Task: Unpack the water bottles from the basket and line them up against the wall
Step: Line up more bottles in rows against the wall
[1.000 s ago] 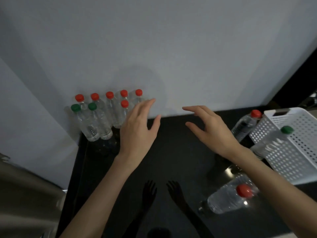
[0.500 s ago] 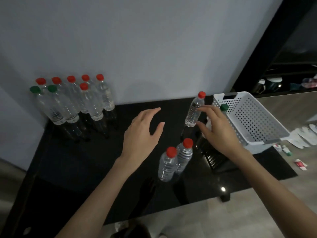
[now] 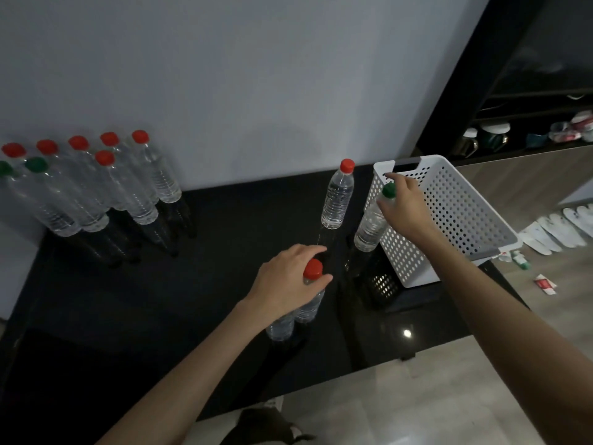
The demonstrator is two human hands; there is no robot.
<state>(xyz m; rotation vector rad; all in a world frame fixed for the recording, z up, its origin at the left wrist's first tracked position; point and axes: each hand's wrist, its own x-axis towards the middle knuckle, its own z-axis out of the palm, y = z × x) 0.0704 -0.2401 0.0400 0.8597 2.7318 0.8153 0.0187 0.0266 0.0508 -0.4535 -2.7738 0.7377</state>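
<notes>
My left hand (image 3: 285,284) has its fingers clamped around the neck of a red-capped bottle (image 3: 309,297) near the tabletop's (image 3: 192,284) front edge. My right hand (image 3: 406,207) grips the green-capped bottle (image 3: 372,224) just beside the basket (image 3: 455,213) at the right edge. Another bottle (image 3: 338,195) stands between, and a cluster (image 3: 96,187) stands against the wall (image 3: 256,75) at the back-left corner.

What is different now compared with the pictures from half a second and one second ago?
The left hand came down onto the two red-capped bottles near the table's front and its fingers closed around them. The right hand reached right and took the green-capped bottle beside the basket by its neck. The group of bottles by the wall and the single red-capped bottle stayed in place.
</notes>
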